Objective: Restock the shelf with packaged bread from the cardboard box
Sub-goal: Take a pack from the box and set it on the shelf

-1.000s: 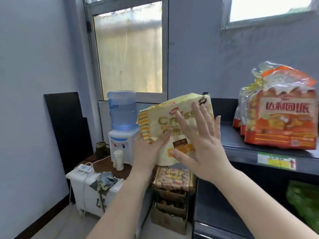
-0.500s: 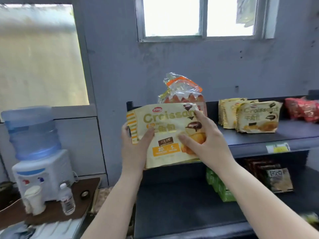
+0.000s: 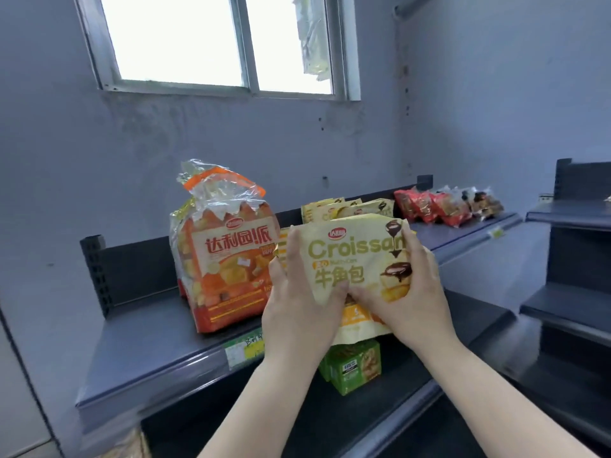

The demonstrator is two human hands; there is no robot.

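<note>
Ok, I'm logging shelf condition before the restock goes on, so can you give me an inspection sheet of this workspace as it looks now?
Surface: top shelf, dark, bare at its left end; green price label on the front edge.
Job's things: yellow croissant pack held upright in front of the shelf, more croissant packs standing behind it; cardboard box not in view.
Clutter: orange bread bag upright at left; red packs further right; green boxes on the lower shelf.
Hands: left hand and right hand both grip the pack.
Cables: nothing seen.
Surroundings: grey wall, window above.
</note>
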